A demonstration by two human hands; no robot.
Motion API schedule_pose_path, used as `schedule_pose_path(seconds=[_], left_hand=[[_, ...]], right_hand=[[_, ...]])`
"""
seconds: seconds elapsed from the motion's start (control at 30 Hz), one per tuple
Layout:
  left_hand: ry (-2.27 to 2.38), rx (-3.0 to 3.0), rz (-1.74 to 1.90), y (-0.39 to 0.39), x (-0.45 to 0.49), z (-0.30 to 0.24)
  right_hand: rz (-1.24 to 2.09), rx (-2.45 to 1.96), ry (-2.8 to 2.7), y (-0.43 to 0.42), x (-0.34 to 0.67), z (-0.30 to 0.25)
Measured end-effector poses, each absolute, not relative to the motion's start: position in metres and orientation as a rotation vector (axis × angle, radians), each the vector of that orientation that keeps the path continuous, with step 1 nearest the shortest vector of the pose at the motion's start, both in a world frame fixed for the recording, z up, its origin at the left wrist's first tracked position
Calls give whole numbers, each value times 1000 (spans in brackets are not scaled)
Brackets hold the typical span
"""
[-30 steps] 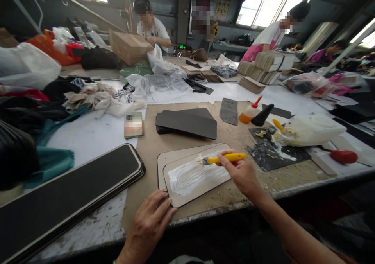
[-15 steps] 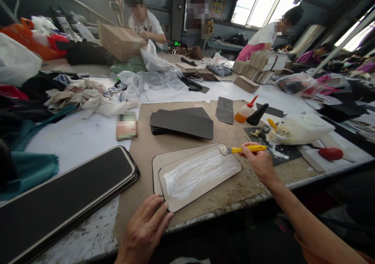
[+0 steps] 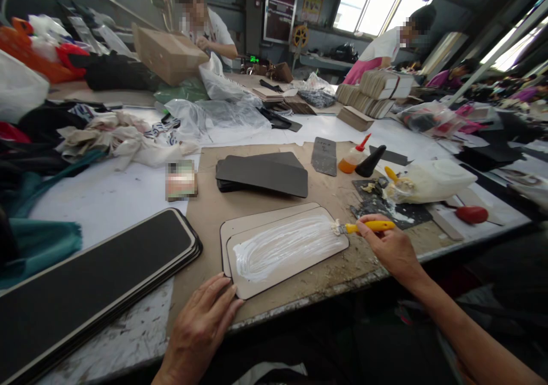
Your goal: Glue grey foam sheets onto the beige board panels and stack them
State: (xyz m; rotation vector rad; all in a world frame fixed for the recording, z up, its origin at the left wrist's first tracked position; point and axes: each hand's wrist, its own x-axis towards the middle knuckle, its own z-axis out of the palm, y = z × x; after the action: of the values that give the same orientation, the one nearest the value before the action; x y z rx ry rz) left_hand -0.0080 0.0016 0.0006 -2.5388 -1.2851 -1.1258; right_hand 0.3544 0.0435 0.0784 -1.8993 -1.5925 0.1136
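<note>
My right hand (image 3: pixel 387 248) is closed round the yellow handle of a brush (image 3: pixel 363 226). Its bristles touch the right part of a beige rounded panel (image 3: pixel 265 285), which carries streaks of white paste (image 3: pixel 278 245). Under that panel, a second beige panel (image 3: pixel 229 225) sticks out at the back and left. My left hand (image 3: pixel 203 316) has its fingers stretched out, the tips resting at the near left corner of the panels. Behind them lies a stack of dark grey panels (image 3: pixel 261 177).
Long black panels (image 3: pixel 107 276) are stacked at the left. To the right stand a red-tipped bottle (image 3: pixel 351 158), a black cone-shaped object (image 3: pixel 371 161), a white plastic container (image 3: pixel 440 177) and a red-handled tool (image 3: pixel 471 214). Two people (image 3: pixel 214 34) work across the table, near a cardboard box (image 3: pixel 169 54).
The brush in my right hand has moved right and slightly toward me across the panel. My left hand stays at the panel corner. The whole view has shifted slightly.
</note>
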Motion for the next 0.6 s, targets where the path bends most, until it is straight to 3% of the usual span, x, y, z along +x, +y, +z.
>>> schedule_pose_path(seconds=[0.37, 0.6], left_hand=[[-1423, -2551, -1087, -6, -5, 3], [-1451, -2562, -1089, -6, -4, 3]], right_hand=[[560, -1723, -1659, 48, 287, 109], [928, -1394, -1679, 67, 210, 95]])
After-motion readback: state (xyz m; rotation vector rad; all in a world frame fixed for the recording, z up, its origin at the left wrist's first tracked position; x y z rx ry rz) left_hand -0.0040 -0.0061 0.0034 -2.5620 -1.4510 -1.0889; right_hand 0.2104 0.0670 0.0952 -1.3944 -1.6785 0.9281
